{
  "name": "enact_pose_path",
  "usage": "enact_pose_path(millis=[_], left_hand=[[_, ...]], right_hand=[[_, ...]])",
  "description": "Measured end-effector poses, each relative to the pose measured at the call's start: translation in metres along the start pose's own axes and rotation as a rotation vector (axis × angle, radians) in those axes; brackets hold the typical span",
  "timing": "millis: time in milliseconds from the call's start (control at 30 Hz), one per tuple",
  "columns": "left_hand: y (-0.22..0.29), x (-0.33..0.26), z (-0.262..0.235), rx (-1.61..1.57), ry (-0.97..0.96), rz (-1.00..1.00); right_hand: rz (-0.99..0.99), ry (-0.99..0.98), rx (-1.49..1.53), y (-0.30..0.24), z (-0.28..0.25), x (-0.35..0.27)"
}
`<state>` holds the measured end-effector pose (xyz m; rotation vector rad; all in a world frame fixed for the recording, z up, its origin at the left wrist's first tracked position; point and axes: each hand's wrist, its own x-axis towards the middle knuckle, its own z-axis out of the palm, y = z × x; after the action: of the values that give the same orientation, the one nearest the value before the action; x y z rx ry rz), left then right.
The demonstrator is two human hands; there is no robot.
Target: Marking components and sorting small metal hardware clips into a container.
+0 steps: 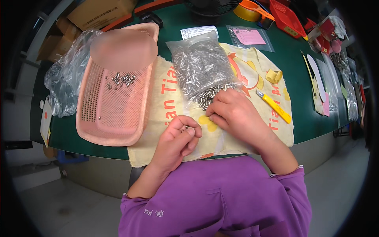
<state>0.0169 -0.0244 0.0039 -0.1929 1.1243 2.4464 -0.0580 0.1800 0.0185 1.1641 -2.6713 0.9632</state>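
A clear plastic bag (pixel 199 59) full of small shiny metal pins lies on a patterned yellow cloth (pixel 152 130). Loose pins (pixel 209 96) spill from its near end. My right hand (pixel 237 116) is beside that pile, its fingers bent and pressed together; whatever is between them is hidden. Nearer to me, my left hand (pixel 177 139) is curled closed above the cloth, thumb against the fingers, and its contents cannot be made out. On the left stands a pink plastic basket (pixel 110 138), tilted in view, with a small group of metal pins (pixel 123 79) on its mesh bottom.
A yellow utility knife (pixel 274 107) lies on the cloth, right of my right hand. Behind are a paper sheet (pixel 193 32), a bag with a pink label (pixel 249 36), tape (pixel 246 12) and a red tray (pixel 287 19). Crumpled plastic (pixel 65 85) is left of the basket.
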Motion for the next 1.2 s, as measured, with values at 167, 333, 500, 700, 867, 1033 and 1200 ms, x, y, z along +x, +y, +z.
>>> enact_pose_path(millis=[167, 333, 500, 700, 867, 1033, 1200], left_hand=[[0.000, 0.001, 0.006, 0.066, 0.055, -0.005], [-0.003, 0.002, 0.007, 0.070, 0.015, -0.014], [-0.008, 0.001, -0.001, -0.020, -0.032, -0.025], [-0.006, 0.002, 0.001, 0.021, -0.061, -0.005], [-0.005, 0.002, 0.002, 0.036, -0.028, -0.015], [-0.003, 0.002, 0.000, -0.040, -0.076, -0.018], [-0.002, 0.001, 0.003, -0.026, -0.061, -0.017]], right_hand=[[0.143, -0.008, 0.455, -0.009, -0.003, 0.002], [0.296, -0.177, 0.819, -0.019, -0.002, 0.000], [0.319, -0.187, 0.906, -0.017, -0.003, 0.000], [0.409, 0.037, 0.942, -0.009, 0.001, -0.001], [0.409, 0.123, 0.617, -0.005, -0.005, 0.003], [0.097, 0.153, 0.056, 0.005, -0.007, 0.001], [0.045, 0.028, -0.027, 0.005, -0.006, -0.001]])
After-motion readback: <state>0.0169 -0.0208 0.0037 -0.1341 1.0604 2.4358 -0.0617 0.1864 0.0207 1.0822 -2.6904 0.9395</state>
